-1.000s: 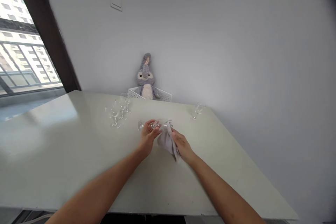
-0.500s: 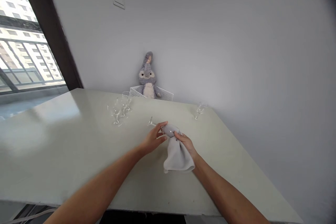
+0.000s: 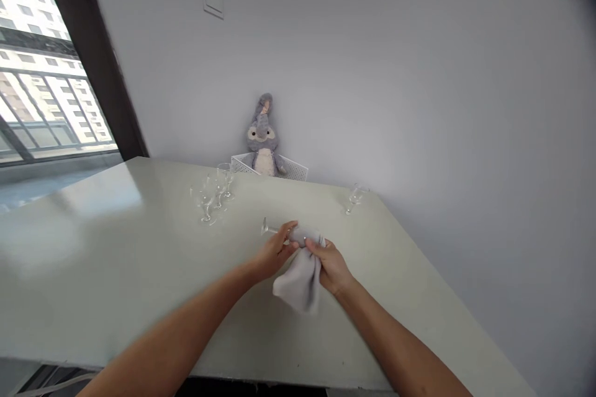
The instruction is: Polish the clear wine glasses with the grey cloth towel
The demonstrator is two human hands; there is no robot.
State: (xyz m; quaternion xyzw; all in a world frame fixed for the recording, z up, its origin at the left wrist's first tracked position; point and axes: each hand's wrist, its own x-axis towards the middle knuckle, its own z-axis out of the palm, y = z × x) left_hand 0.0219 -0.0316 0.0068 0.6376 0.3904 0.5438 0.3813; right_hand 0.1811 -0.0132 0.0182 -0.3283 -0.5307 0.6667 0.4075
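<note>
A stemmed glass [image 3: 298, 236] lies nearly level above the table, its foot pointing left and its bowl to the right. My left hand [image 3: 278, 249] is closed round the bowl near the stem. My right hand [image 3: 329, 262] pinches a light grey cloth [image 3: 298, 282] at the rim end, with part of the cloth inside the bowl and the rest hanging below. The fingertips of my right hand behind the cloth are hidden.
Several stemmed glasses [image 3: 206, 201] stand on the table [image 3: 139, 273] at the left. Another glass [image 3: 355, 195] is at the back right. Behind the table's far edge, a plush rabbit [image 3: 264, 142] sits in a white basket [image 3: 294, 169].
The hanging part of the cloth has swung left. The held glass has tilted closer to level, and my right hand has shifted slightly down.
</note>
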